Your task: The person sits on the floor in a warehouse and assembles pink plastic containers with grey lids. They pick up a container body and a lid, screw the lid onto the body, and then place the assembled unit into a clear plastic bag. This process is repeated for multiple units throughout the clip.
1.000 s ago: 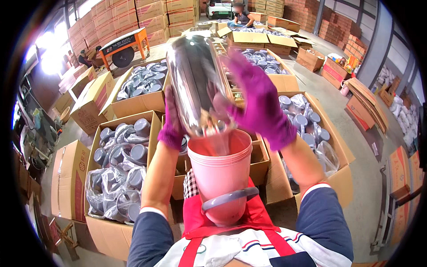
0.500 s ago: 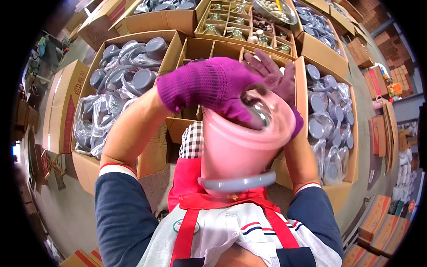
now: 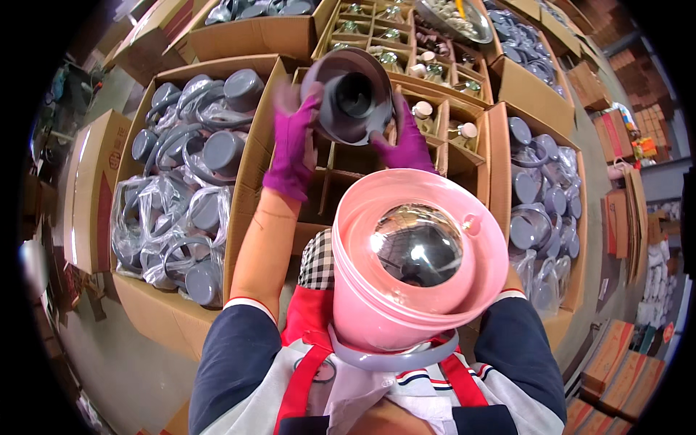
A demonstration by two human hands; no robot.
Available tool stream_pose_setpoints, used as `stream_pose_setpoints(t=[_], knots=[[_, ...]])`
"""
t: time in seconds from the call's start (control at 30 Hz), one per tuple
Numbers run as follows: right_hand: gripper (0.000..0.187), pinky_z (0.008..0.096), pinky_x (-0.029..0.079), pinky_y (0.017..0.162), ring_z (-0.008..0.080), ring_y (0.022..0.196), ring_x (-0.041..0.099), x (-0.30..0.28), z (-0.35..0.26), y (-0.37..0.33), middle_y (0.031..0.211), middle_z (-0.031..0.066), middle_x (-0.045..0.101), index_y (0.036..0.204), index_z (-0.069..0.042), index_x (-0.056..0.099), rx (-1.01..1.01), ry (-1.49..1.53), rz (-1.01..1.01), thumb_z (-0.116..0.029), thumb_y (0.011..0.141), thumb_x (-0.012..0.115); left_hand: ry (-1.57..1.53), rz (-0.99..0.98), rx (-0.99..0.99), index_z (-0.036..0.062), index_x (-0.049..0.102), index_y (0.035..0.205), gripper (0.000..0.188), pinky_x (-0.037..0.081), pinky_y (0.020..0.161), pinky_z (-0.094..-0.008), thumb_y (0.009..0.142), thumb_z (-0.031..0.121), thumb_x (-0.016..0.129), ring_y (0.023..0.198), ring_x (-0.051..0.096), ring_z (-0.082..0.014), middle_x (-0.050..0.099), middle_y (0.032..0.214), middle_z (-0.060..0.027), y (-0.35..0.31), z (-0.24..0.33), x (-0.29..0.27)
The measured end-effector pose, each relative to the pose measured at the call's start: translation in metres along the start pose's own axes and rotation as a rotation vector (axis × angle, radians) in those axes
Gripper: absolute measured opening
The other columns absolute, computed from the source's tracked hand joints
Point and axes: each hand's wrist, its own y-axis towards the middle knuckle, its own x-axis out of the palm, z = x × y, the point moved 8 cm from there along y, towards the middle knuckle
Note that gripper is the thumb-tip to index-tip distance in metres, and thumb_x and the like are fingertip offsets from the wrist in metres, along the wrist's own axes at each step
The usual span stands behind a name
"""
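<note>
Above the divided carton in front of me, a grey hollow, bucket-like plastic part (image 3: 333, 119) tilts its round mouth and dark inside up at me. My left hand (image 3: 292, 148), in a purple glove and partly blurred, grips its left side with the thumb over the rim. My right hand (image 3: 407, 145), gloved alike, is closed against its lower right side. Close to my chest, a pink flask body (image 3: 384, 319) leans with its wide end up. Inside it shows a shiny mirrored liner (image 3: 418, 245), rounded end up. A grey ring (image 3: 395, 359) circles the body's lower end.
Cartons of grey parts, many bagged in plastic, stand at left (image 3: 181, 290) and right (image 3: 573, 275). The divided carton (image 3: 475, 181) holds pale-capped bottles (image 3: 423, 110). Behind it, another divided carton (image 3: 391, 72) holds glass pieces, with a metal bowl (image 3: 471, 25) of small pale pieces.
Both hands have left the pink body and moved forward to the divided carton, where they now hold the grey part. The mirrored liner rests uncovered in the pink body, which has come nearer.
</note>
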Motion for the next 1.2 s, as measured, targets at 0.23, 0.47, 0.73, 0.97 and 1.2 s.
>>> stream_pose_setpoints(t=[0.23, 0.47, 0.73, 0.97, 1.2], knots=[[0.038, 0.0409, 0.055, 0.087, 0.0347, 0.099, 0.068, -0.069, -0.111, 0.019, 0.11, 0.0159, 0.069, 0.125, -0.011, 0.064, -0.228, -0.409, 0.257, -0.033, 0.094, 0.061, 0.426, -0.195, 0.288, -0.0018, 0.05, 0.14, 0.063, 0.05, 0.094, -0.0309, 0.083, 0.01, 0.074, 0.107, 0.062, -0.0172, 0.062, 0.124, -0.0115, -0.054, 0.083, 0.1], [0.077, 0.0417, 0.046, 0.105, 0.0296, 0.117, 0.06, -0.106, -0.172, -0.049, 0.125, 0.0185, 0.064, 0.128, 0.002, 0.057, 0.023, 0.339, -0.042, -0.065, 0.1, 0.032, 0.52, -0.973, 0.323, -0.0097, 0.058, 0.128, 0.089, 0.046, 0.101, -0.0444, 0.078, 0.062, 0.072, 0.12, 0.06, -0.0364, 0.055, 0.135, -0.0301, -0.142, 0.137, 0.152], [0.089, 0.0427, 0.044, 0.105, 0.032, 0.113, 0.062, -0.067, -0.179, -0.065, 0.118, 0.0238, 0.065, 0.107, 0.006, 0.07, -0.018, 0.854, -0.277, -0.073, 0.096, 0.03, 0.959, -1.07, 0.66, -0.0069, 0.068, 0.108, 0.07, 0.054, 0.087, -0.0448, 0.085, 0.058, 0.066, 0.098, 0.069, -0.0406, 0.069, 0.108, -0.0257, -0.186, 0.156, 0.194], [0.083, 0.0468, 0.04, 0.107, 0.0343, 0.125, 0.054, -0.115, -0.191, -0.094, 0.132, 0.0212, 0.058, 0.134, -0.002, 0.055, -0.456, 0.123, -0.008, -0.07, 0.098, 0.025, 1.216, -0.918, 0.85, -0.0014, 0.056, 0.128, 0.099, 0.048, 0.096, -0.051, 0.066, 0.075, 0.07, 0.111, 0.062, -0.0424, 0.06, 0.126, -0.0284, -0.188, 0.149, 0.179], [0.064, 0.0469, 0.041, 0.106, 0.0351, 0.119, 0.058, -0.111, -0.178, -0.114, 0.125, 0.0182, 0.063, 0.127, 0.001, 0.059, -0.463, 0.159, 0.128, -0.052, 0.106, 0.029, 1.314, -0.833, 0.754, 0.0009, 0.056, 0.127, 0.09, 0.046, 0.096, -0.0483, 0.065, 0.061, 0.083, 0.112, 0.06, -0.0385, 0.062, 0.127, -0.0208, -0.198, 0.129, 0.183]])
